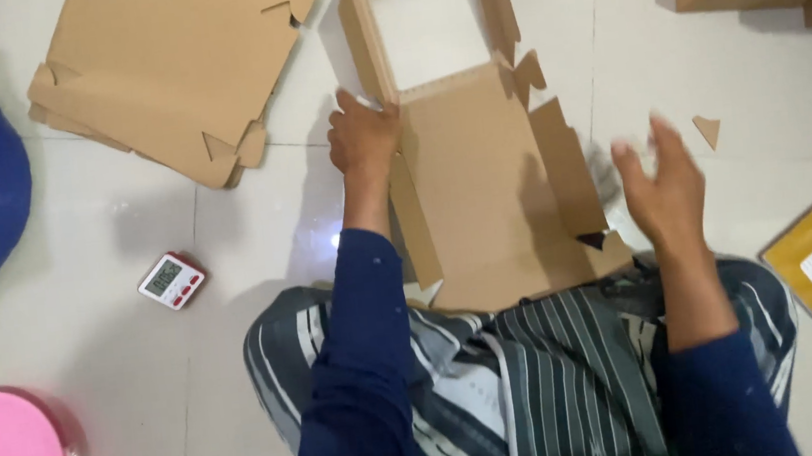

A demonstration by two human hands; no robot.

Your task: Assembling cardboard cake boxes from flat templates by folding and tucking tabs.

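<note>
The right hand (665, 189) is blurred, so little can be made out beyond fingers spread apart, held clear above the floor beside the unfolded cardboard box (487, 184) — nothing is gripped. The box is laid flat on the tiled floor (255, 224) before the knees, its windowed lid (425, 25) opened away, nothing inside it. Its left flap is pressed by the left hand (362, 134), fingers together — their tips are hidden against the cardboard.

Navy sleeves (365, 363), striped grey-black lap cloth (533, 386)
</note>
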